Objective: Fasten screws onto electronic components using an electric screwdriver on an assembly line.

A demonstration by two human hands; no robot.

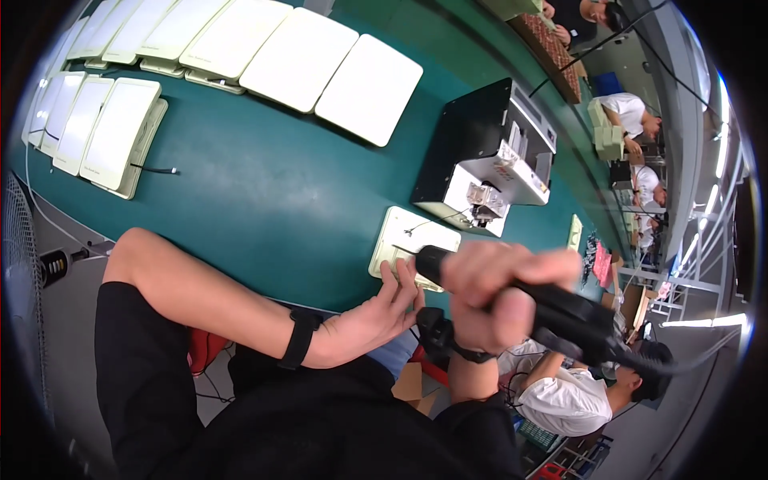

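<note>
A black corded electric screwdriver (572,316) lies across my right hand (500,292), whose fingers are wrapped round its body. Its front end points left, over a pale cream plastic housing (389,228) on the green table. A thin dark wire with a small end lies on that housing. My left hand (368,324) rests at the housing's near edge, fingers stretched out against it. Part of the housing is hidden behind the screwdriver and my hands, and I cannot see the tool's tip touching anything.
Flat white panels (370,88) line the far left of the green table (272,184), with a shorter row (120,132) nearer. A black and silver machine (480,152) stands beyond the housing. A person in a white shirt (564,400) sits at right; other people work farther back.
</note>
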